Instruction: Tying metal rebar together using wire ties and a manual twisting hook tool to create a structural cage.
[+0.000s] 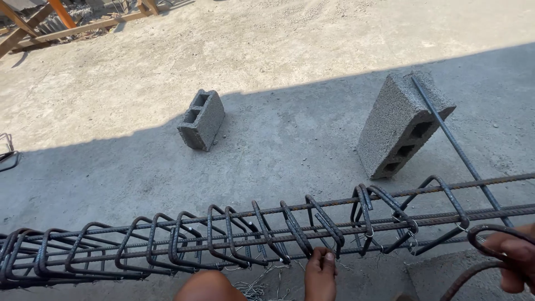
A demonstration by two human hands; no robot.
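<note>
Blocks: two grey hollow concrete blocks are seen on the concrete floor. The small block lies in the middle, at the edge of the shadow, with two cavities shown. The large block is tilted at the right, with three cavities shown on its lower face; nothing can be seen inside any cavity.
Loose bar: a straight steel rod is laid across the large block and runs down to the right, passing the cage.
Cage: a long rebar cage is stretched across the lower part of the view from left edge to right edge, made of long bars ringed by bent stirrups; the stirrups are bunched closely at the left and spaced wider at the right.
Left hand: the left hand is placed at the lower bar of the cage near the middle, fingers curled narrowly; it appears to be pinching thin tie wire or the bar itself, though this is not clearly shown.
Right hand: the right hand is seen at the right edge, closed around a bent stirrup just beside the cage's right end.
Wire: a tangle of thin wire is lying on the floor below the cage, between a bare knee and the left hand.
Timber: wooden beams are seen at the top left corner, well apart from the hands.
</note>
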